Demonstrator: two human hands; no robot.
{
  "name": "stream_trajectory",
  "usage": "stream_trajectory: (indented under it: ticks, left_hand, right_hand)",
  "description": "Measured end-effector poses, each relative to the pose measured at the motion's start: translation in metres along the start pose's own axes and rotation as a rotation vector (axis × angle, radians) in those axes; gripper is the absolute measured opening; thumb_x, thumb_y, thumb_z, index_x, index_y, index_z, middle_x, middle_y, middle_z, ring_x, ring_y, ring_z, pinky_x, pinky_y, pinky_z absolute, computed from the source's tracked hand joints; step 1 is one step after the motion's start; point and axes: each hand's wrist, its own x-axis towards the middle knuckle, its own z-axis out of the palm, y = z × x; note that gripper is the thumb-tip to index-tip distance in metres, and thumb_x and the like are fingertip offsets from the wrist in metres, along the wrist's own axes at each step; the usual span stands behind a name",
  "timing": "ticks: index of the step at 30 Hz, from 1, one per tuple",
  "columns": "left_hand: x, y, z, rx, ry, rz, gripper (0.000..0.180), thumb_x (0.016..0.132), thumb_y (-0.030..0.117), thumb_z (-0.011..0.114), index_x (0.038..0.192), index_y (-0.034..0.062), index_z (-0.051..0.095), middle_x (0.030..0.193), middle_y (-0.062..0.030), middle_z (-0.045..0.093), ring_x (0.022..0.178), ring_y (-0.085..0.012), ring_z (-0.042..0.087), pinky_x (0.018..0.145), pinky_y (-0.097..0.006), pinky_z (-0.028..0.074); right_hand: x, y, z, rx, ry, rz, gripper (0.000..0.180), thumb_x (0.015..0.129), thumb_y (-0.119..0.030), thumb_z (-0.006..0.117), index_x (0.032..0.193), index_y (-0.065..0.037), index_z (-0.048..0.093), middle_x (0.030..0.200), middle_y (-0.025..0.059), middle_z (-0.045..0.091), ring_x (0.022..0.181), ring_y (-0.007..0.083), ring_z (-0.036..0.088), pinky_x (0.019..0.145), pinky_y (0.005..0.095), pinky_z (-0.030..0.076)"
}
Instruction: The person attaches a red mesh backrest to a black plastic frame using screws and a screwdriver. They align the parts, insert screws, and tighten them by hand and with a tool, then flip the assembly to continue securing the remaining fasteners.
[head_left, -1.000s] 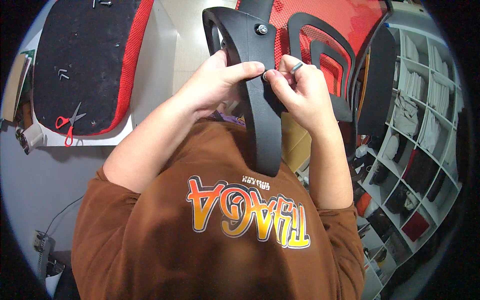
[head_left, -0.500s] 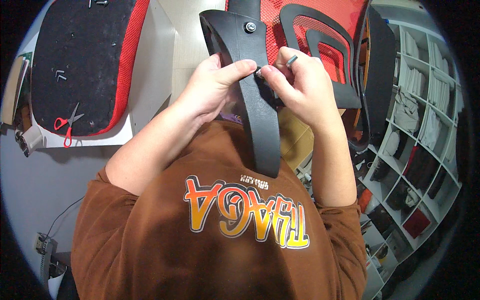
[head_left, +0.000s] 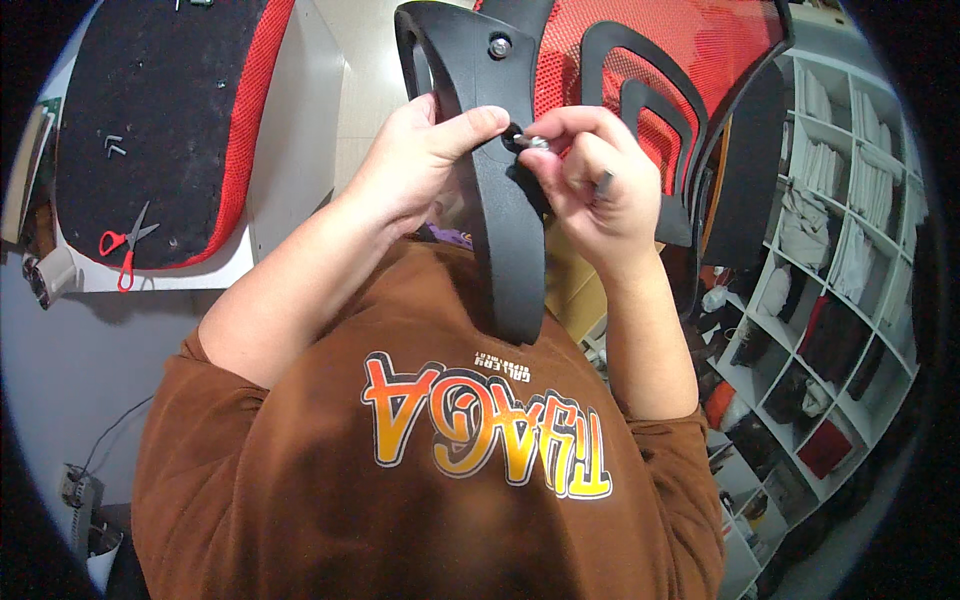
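Upper centre of frame: black chair armrest (head_left: 512,235), probably stiff, fairly light; take by curved edge. Left hand (head_left: 425,150) wraps it, thumb beside bolt hole (head_left: 511,137). Right hand (head_left: 590,190) pinches metal bolt (head_left: 538,143) at hole; likely hard, slippery, best held by head.

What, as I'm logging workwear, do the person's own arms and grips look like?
Loose brown sleeves end around the elbows, with no print visible on them. The forearms below are bare, with no watch or band showing. The left grip and right grip are ungloved human hands.
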Motion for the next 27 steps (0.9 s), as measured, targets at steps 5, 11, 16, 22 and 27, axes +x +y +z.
stream_trajectory:
  ticks: [5, 11, 16, 22, 27]
  left_hand:
    - [0.0, 0.001, -0.003, 0.059, 0.015, -0.003, 0.031, 0.082, 0.014, 0.066, 0.105, -0.0035, 0.053, 0.095, -0.0099, 0.062, 0.084, -0.0168, 0.062, 0.076, -0.031, 0.051]
    - [-0.001, -0.002, -0.005, 0.063, 0.044, 0.009, 0.031, 0.083, 0.015, 0.066, 0.104, -0.003, 0.054, 0.096, -0.0092, 0.062, 0.085, -0.0161, 0.061, 0.076, -0.03, 0.051]
    - [-0.003, -0.007, -0.007, 0.064, 0.092, 0.04, 0.033, 0.083, 0.016, 0.065, 0.107, -0.0032, 0.053, 0.1, -0.0097, 0.061, 0.089, -0.0152, 0.059, 0.08, -0.03, 0.049]
    - [-0.003, -0.005, -0.006, 0.012, 0.087, 0.055, 0.033, 0.085, 0.015, 0.063, 0.11, -0.0024, 0.051, 0.102, -0.0096, 0.06, 0.089, -0.0151, 0.059, 0.082, -0.029, 0.048]
    - [-0.001, -0.007, -0.003, 0.081, 0.068, 0.107, 0.027, 0.088, 0.015, 0.058, 0.108, -0.001, 0.051, 0.1, -0.0079, 0.061, 0.087, -0.014, 0.06, 0.08, -0.028, 0.05]
  right_hand:
    - [-0.003, 0.005, 0.004, 0.23, 0.327, 0.084, 0.041, 0.073, 0.002, 0.07, 0.055, -0.006, 0.034, 0.085, 0.0143, 0.061, 0.066, 0.0142, 0.056, 0.055, 0.0233, 0.042]
    - [-0.003, 0.001, 0.007, 0.125, 0.286, 0.065, 0.038, 0.073, 0.001, 0.07, 0.055, -0.005, 0.036, 0.086, 0.0138, 0.06, 0.067, 0.0146, 0.056, 0.055, 0.024, 0.043]
    - [-0.003, 0.001, 0.013, 0.091, 0.332, 0.065, 0.039, 0.073, 0.001, 0.07, 0.054, -0.005, 0.037, 0.085, 0.0132, 0.06, 0.066, 0.0149, 0.056, 0.055, 0.0241, 0.044]
    - [-0.001, 0.005, 0.024, 0.167, 0.363, 0.084, 0.037, 0.073, 0.0, 0.07, 0.054, -0.005, 0.038, 0.085, 0.0133, 0.06, 0.068, 0.0165, 0.058, 0.057, 0.025, 0.046]
    - [-0.002, 0.009, 0.027, 0.078, 0.334, 0.028, 0.035, 0.072, 0.002, 0.07, 0.055, -0.004, 0.04, 0.086, 0.0132, 0.06, 0.068, 0.0174, 0.059, 0.057, 0.0261, 0.047]
